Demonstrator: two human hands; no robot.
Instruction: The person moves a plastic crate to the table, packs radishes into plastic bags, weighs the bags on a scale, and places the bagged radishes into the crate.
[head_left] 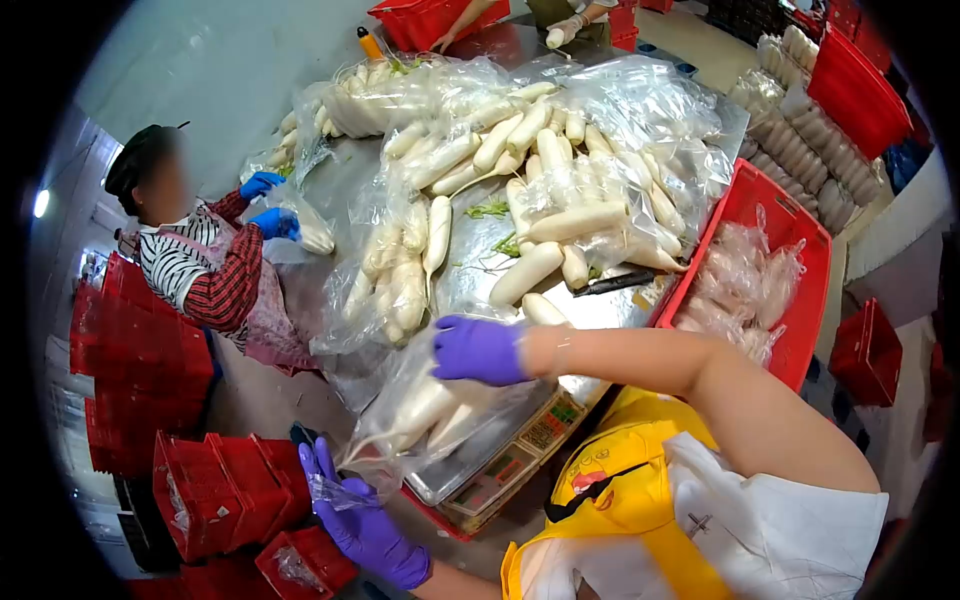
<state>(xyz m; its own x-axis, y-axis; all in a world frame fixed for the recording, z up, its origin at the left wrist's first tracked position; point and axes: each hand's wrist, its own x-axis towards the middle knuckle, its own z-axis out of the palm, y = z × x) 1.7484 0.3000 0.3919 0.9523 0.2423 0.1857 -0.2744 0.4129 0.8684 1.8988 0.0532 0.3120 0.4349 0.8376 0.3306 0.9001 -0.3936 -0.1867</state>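
Note:
My right hand [482, 351], in a purple glove, is closed on the upper part of a clear plastic bag [385, 400]. Inside this bag lie a few white radishes [420, 412], over the metal pan of a weighing scale [495, 462]. At the bag's lower end is my left hand [368, 522], also purple-gloved, its fingers partly stretched with thin plastic film between them and the thumb. The exact grip there is hard to see. Loose white radishes [528, 273] and bagged ones [400, 270] lie on the metal table just beyond the scale.
A red crate [820, 300] with bagged goods stands at the right table edge. A dark-handled tool [612, 284] lies beside the radishes. Across the left side, a co-worker in blue gloves [272, 222] handles a bag. Red crates [215, 495] are stacked at lower left.

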